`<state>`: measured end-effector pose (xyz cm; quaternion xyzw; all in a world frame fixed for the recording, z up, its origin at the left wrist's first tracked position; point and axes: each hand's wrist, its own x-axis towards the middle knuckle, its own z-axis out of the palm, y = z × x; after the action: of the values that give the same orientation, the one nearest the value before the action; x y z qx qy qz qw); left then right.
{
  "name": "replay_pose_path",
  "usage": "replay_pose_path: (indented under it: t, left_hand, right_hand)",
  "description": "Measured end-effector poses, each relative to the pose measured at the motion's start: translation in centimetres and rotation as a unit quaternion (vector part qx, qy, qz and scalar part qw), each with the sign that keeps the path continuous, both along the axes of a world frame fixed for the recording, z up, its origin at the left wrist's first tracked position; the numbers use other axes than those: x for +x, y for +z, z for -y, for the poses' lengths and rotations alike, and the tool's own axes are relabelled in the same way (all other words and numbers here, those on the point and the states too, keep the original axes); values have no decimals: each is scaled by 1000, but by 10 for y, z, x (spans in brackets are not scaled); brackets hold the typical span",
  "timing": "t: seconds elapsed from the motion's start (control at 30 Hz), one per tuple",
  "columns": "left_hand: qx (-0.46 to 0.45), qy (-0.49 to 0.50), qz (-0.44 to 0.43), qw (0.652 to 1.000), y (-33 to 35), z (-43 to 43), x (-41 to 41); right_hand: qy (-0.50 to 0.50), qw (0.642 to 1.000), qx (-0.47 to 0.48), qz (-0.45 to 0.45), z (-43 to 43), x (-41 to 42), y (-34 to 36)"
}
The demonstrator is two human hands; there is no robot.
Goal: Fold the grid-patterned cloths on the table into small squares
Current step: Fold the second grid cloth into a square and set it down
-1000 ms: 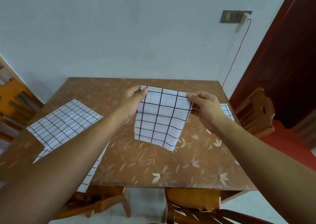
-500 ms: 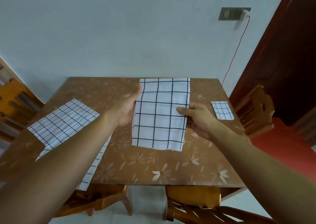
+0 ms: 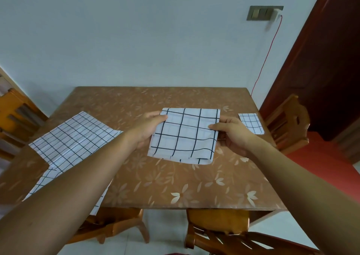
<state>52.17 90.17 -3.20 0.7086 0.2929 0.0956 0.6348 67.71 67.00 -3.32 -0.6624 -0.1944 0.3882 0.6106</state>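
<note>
A white cloth with a black grid (image 3: 185, 135), folded to a rough square, is held over the middle of the brown flowered table (image 3: 175, 186). My left hand (image 3: 148, 128) pinches its left edge near the top, thumb on the cloth. My right hand (image 3: 231, 133) pinches its right edge the same way. An unfolded grid cloth (image 3: 72, 143) lies flat at the left, partly under my left forearm and hanging over the front edge. A small folded grid square (image 3: 251, 123) lies at the table's right edge.
Wooden chairs stand at the right (image 3: 288, 124), at the left (image 3: 13, 114) and below the front edge (image 3: 216, 227). A pale wall is behind the table, with a switch plate (image 3: 263, 13) and a red cable. A dark red door (image 3: 321, 59) is at the right.
The held cloth went from a tall rectangle to a shorter square, its far half folded down. Both hands shifted to the side edges and lowered it toward the table.
</note>
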Motion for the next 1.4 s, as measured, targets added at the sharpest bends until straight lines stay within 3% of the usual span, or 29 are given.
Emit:
replay_pose_path:
  t: [0.47,0.63,0.8,1.0,1.1,1.2,1.4]
  left_hand:
    - [-128,-60,19,990,-10,13,16]
    - [-202,-82,-8,976,-8,26,21]
    - [-225,-10,-13,974,1,38,32]
    - [-157,-15,-5,987,4,55,48]
    - [-129,-4,23,991,2,69,55]
    - [-95,14,45,994,-2,82,61]
    - [-75,13,29,997,-7,110,66]
  right_hand:
    - [-15,982,116,-149,21,21,-9]
    - [17,985,96,-141,34,34,-7]
    - [17,989,77,-125,45,50,3]
    - [-14,998,56,-2,48,62,-2]
    - [-34,997,64,-1,51,67,-7]
    - [7,999,32,-9,59,71,-14]
    - [14,998,-7,60,66,84,-26]
